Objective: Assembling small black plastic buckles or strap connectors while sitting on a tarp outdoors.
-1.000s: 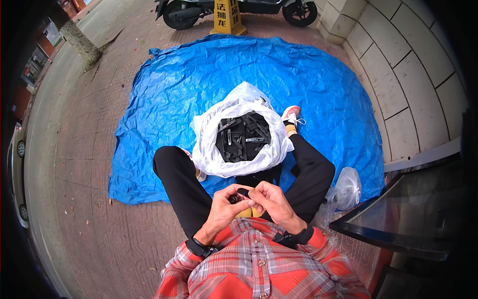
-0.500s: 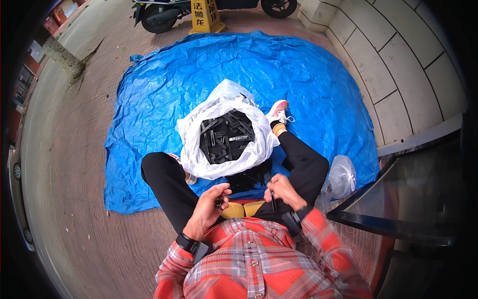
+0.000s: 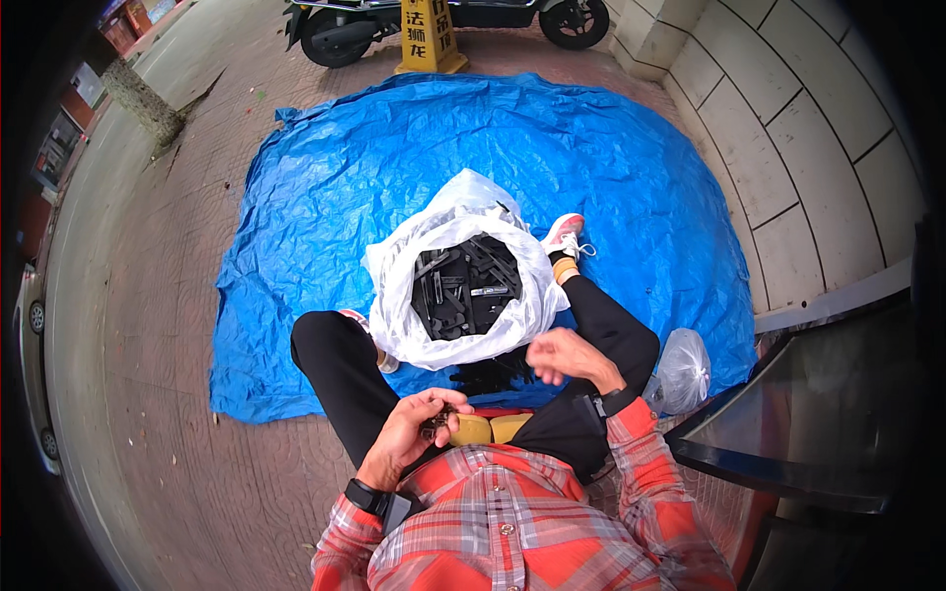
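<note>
My left hand (image 3: pixel 406 428) is curled, palm up, above my left thigh, around a cluster of small dark pieces (image 3: pixel 434 424) too small to name. My right hand (image 3: pixel 574 357) hangs over my right thigh, beside the near right rim of a white plastic bag (image 3: pixel 394 325). Its fingers are curled inward, and no object shows in them. Between my legs the bag stands with its mouth wide, holding many thin black strips (image 3: pixel 453 295) and one piece with a pale label. More black pieces (image 3: pixel 493 372) lie in front of the bag.
A wrinkled blue tarp (image 3: pixel 305 227) lies under the bag and my feet. To the right are a clear knotted plastic bag (image 3: pixel 684 369), a dark glossy panel (image 3: pixel 788 424) and a tiled wall (image 3: pixel 788 167). Beyond the tarp stand a yellow post (image 3: pixel 430 39) and a scooter (image 3: pixel 335 34).
My right hand has moved up toward the bag's rim; the thin black piece it held is no longer visible. My left hand stays near the same place. The whole view has shifted slightly.
</note>
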`<state>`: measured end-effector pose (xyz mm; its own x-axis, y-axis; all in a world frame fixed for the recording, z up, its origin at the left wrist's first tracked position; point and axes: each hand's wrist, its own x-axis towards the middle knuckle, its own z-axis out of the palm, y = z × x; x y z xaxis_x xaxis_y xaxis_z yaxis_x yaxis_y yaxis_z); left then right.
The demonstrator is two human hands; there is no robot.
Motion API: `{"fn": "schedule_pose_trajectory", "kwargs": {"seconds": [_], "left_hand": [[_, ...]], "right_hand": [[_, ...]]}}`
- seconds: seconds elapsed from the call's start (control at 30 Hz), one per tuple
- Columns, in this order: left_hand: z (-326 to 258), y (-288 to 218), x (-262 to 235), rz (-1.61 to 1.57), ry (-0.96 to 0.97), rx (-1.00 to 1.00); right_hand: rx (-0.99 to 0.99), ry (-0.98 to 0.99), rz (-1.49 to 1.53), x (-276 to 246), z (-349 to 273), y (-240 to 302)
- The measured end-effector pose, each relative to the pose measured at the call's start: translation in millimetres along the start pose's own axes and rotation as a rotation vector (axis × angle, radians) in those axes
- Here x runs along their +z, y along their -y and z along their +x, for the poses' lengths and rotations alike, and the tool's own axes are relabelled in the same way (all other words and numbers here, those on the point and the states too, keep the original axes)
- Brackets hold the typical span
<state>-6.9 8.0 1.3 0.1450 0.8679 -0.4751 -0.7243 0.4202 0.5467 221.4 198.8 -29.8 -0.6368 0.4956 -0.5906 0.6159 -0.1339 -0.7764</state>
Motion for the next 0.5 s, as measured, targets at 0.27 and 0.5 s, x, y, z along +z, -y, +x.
{"fn": "schedule_pose_trajectory", "kwargs": {"seconds": [0.27, 0.5], "left_hand": [[-5, -12, 9, -0.055, 0.173, 0.009], [-4, -11, 9, -0.069, -0.038, 0.023]], "right_hand": [[-0.443, -0.542, -0.487, 56, 114, 53], [-0.218, -0.430, -0.522, 30, 61, 54]]}}
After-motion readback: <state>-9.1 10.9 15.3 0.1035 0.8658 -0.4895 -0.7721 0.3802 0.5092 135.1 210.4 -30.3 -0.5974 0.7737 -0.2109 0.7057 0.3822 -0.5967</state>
